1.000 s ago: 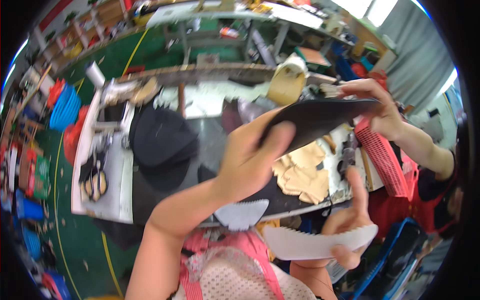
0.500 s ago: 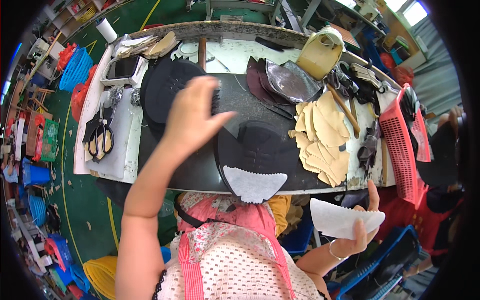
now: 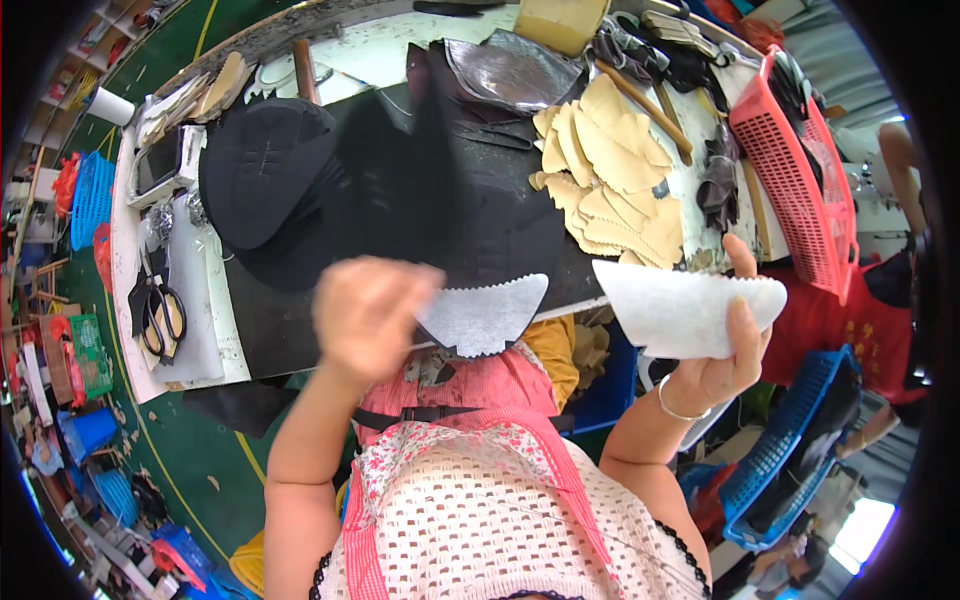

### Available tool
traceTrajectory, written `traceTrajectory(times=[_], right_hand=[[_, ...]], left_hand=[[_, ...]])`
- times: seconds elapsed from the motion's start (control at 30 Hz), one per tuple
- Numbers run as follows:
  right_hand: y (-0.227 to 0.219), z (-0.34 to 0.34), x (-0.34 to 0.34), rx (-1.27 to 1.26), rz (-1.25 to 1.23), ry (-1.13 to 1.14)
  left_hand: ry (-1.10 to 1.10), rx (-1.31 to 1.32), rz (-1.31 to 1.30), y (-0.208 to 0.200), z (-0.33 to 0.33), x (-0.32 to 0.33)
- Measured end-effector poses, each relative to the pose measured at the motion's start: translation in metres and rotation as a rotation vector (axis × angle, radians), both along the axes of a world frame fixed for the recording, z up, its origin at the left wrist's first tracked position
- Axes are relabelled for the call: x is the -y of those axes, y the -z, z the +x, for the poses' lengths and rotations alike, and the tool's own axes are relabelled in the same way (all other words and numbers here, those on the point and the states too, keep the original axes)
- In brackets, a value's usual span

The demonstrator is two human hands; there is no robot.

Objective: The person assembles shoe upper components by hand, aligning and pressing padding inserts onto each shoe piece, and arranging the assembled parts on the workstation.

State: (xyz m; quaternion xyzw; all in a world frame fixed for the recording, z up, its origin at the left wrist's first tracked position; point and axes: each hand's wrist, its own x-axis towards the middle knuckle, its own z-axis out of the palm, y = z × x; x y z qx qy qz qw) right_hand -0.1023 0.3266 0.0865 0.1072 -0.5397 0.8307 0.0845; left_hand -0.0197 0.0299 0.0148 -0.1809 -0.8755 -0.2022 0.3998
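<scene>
My left hand (image 3: 370,315), smeared by motion, has its fingers closed at the near edge of a dark, blurred black shoe-upper piece (image 3: 395,180), which is raised over the table. Just right of that hand, a white serrated lining piece (image 3: 485,308) lies on another black upper piece (image 3: 510,240) at the table's front edge. My right hand (image 3: 738,335) pinches one or more white serrated lining pieces (image 3: 670,308) off the table's front, index finger raised. At the left lies a stack of black upper pieces (image 3: 262,165).
Tan serrated pieces (image 3: 610,165) are heaped right of centre, beside a wooden-handled tool (image 3: 650,110). Dark shiny pieces (image 3: 515,70) lie behind. Black scissors (image 3: 160,315) rest at the left, and a pink basket (image 3: 790,160) stands at the right edge.
My left hand has come back toward me from the black stack, bringing a black upper piece with it. My right hand has risen slightly with the white lining; the view has shifted.
</scene>
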Motion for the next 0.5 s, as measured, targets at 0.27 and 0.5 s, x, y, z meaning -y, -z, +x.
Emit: traceTrajectory(times=[0.27, 0.5], right_hand=[[0.042, 0.006, 0.055, 0.236, 0.1, -0.342], [0.08, 0.019, 0.078, 0.084, 0.814, -0.397]], left_hand=[[0.284, 0.622, 0.687, 0.02, 0.016, -0.043], [-0.019, 0.781, 1.381, 0.023, 0.025, -0.026]])
